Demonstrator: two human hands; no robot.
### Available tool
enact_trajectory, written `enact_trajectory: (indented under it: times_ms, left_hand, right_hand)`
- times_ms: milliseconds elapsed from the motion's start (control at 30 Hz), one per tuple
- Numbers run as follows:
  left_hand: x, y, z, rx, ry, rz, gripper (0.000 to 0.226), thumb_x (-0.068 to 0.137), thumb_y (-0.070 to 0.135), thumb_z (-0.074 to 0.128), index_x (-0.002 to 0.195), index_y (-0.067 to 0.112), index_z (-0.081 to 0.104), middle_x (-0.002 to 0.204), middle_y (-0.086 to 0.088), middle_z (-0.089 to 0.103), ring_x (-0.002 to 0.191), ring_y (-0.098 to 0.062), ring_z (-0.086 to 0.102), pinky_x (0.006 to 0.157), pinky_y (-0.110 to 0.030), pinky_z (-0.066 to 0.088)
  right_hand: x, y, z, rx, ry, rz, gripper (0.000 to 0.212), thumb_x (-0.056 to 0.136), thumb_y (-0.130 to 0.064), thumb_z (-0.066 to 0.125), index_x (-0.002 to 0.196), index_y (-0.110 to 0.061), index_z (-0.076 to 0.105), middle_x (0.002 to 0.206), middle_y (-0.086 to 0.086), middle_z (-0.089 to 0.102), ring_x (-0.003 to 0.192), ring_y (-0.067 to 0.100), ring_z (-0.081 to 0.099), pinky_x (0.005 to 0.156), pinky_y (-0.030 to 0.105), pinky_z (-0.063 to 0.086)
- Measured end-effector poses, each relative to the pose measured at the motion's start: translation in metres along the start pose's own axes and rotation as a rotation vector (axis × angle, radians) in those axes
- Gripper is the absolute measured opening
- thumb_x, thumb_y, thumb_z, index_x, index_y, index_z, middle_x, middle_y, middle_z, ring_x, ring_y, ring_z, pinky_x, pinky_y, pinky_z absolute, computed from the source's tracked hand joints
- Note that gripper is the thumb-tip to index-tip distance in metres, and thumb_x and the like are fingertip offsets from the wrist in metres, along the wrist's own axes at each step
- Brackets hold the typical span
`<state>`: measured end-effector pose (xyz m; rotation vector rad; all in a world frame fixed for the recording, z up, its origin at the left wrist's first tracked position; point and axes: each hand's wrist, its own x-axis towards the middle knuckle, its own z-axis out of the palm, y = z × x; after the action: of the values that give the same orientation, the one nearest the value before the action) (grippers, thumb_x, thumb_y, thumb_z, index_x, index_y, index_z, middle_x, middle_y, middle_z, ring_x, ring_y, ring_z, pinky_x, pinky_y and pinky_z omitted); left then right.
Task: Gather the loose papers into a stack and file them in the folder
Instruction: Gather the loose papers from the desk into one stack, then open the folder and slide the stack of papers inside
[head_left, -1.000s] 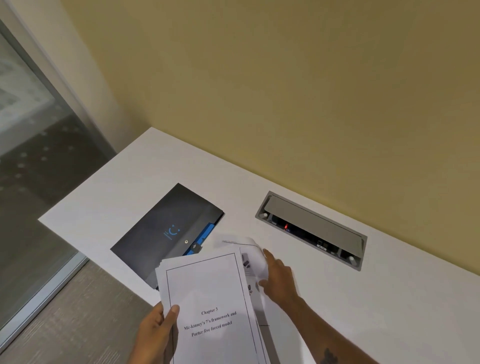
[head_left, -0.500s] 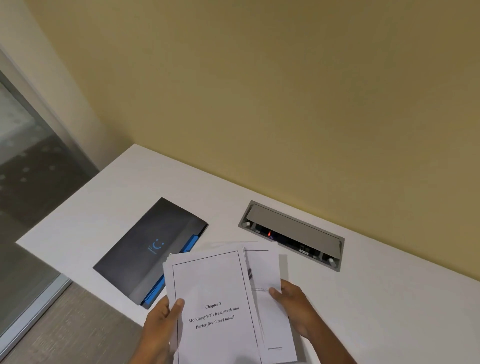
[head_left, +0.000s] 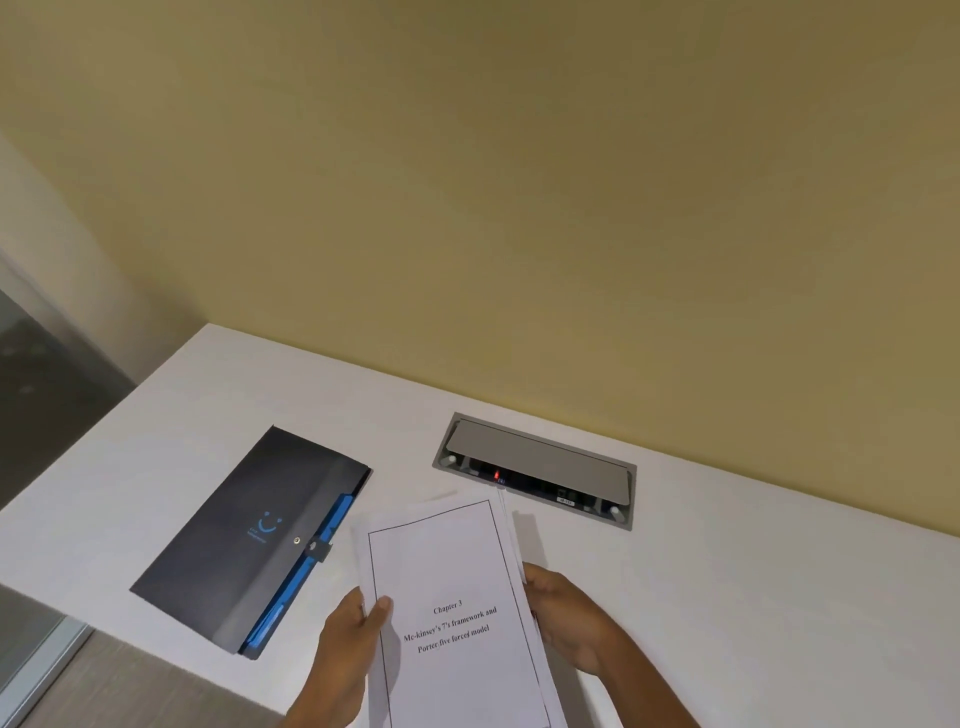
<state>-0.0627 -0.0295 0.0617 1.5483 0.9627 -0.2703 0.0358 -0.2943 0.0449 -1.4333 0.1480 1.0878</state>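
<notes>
**Desk:** Papers, are they gathered or not?

**Operator:** Mostly. I see the sheets held between both hands above the white desk, cover page up, reading "Chapter 3." My left hand pinches the stack's left edge, thumb on top and fingers underneath. My right hand is cupped against the right edge, fingers curled behind the sheets, where a few pages fan out unevenly.

**Desk:** And the folder?

**Operator:** Flat on the desk, just beyond and to the outside of my left hand. Dark cover, blue dividers showing along the side nearest the papers. I judge it closed, with a small tab across that edge; whether the tab is fastened I cannot tell.

**Desk:** How do you finish the squaring cleanly?

**Operator:** I would loosen the left pinch slightly, push the fanned right edge inward with the right palm, then tap the bottom edge on the desk, so no corner catches at the folder's mouth. A cable box sits beyond my right hand, clear of the work.
</notes>
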Motion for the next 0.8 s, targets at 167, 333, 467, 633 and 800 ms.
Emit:
enact_trajectory:
  times_ms: [167, 333, 467, 633, 800]
  left_hand:
    - [0.004, 0.007, 0.017, 0.017, -0.049, -0.012, 0.014, 0.105, 0.019, 0.055, 0.109, 0.007, 0.06, 0.098, -0.013, 0.057, 0.094, -0.02, 0.057, 0.1, -0.044, 0.048]
    - [-0.003, 0.032, 0.047, -0.003, -0.091, 0.05, 0.012, 0.108, 0.022, 0.048, 0.119, 0.024, 0.052, 0.123, -0.004, 0.063, 0.116, -0.028, 0.06, 0.103, -0.046, 0.051]
    - [-0.006, 0.054, 0.065, -0.01, -0.144, 0.148, 0.014, 0.109, 0.026, 0.044, 0.122, 0.029, 0.047, 0.122, -0.003, 0.063, 0.111, -0.024, 0.064, 0.095, -0.046, 0.058]
    - [-0.02, 0.074, 0.08, -0.126, -0.158, 0.37, 0.022, 0.107, 0.034, 0.049, 0.113, 0.055, 0.047, 0.118, 0.012, 0.065, 0.107, -0.014, 0.068, 0.074, -0.028, 0.062]
    - [-0.027, 0.059, 0.089, -0.186, -0.153, 0.436, 0.046, 0.105, 0.036, 0.052, 0.118, 0.078, 0.038, 0.124, 0.022, 0.061, 0.114, -0.002, 0.063, 0.085, -0.027, 0.061]
  right_hand:
    - [-0.013, 0.007, -0.005, 0.258, 0.109, 0.048, 0.069, 0.097, -0.075, 0.045, 0.145, -0.03, 0.063, 0.148, -0.002, 0.065, 0.139, 0.02, 0.06, 0.125, 0.045, 0.037]
    - [-0.022, 0.004, 0.012, 0.023, 0.382, -0.122, 0.05, 0.09, -0.059, 0.07, 0.136, -0.044, 0.057, 0.149, -0.021, 0.057, 0.144, 0.012, 0.051, 0.116, 0.033, 0.044]
    - [-0.027, -0.003, 0.015, -0.116, 0.58, -0.267, 0.032, 0.101, -0.026, 0.064, 0.106, -0.057, 0.057, 0.107, -0.039, 0.07, 0.113, -0.006, 0.065, 0.078, 0.008, 0.048]
    - [-0.041, -0.011, 0.017, 0.039, 0.756, -0.464, 0.043, 0.098, -0.015, 0.071, 0.109, -0.056, 0.069, 0.109, -0.028, 0.077, 0.099, -0.008, 0.073, 0.074, 0.005, 0.056]
    - [-0.045, 0.005, 0.023, 0.101, 0.828, -0.469, 0.038, 0.1, -0.022, 0.071, 0.13, -0.045, 0.064, 0.119, -0.027, 0.074, 0.11, -0.01, 0.069, 0.084, 0.009, 0.054]
